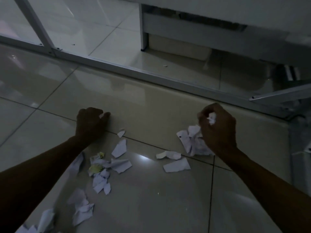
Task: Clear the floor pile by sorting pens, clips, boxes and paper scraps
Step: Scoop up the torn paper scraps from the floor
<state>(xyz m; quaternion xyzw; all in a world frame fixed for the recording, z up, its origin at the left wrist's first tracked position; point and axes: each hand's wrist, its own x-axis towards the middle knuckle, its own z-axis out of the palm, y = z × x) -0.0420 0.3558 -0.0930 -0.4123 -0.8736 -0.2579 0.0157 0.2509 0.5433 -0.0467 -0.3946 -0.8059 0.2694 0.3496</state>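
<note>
Scraps (120, 163) strewn on floor (151, 105), mostly between and nearer than both hands.

Right hand (218, 130) curled round wad (211, 118), crumpled sheet (191, 142) just beneath; nearer for strips (176, 165). Left hand (90, 122) fisted, pinching small white bit; central cluster beside left forearm. Strips' long axes roughly left-right.

Dim, bluish light; a small bright glare patch on the glossy floor (143, 158) near centre. Arms in deep shadow, edges bent by wide-angle distortion.

Left hand (90, 122) curled — white bit at grip too dim to identify; paper scraps (25, 228) cut by bottom edge.
</note>
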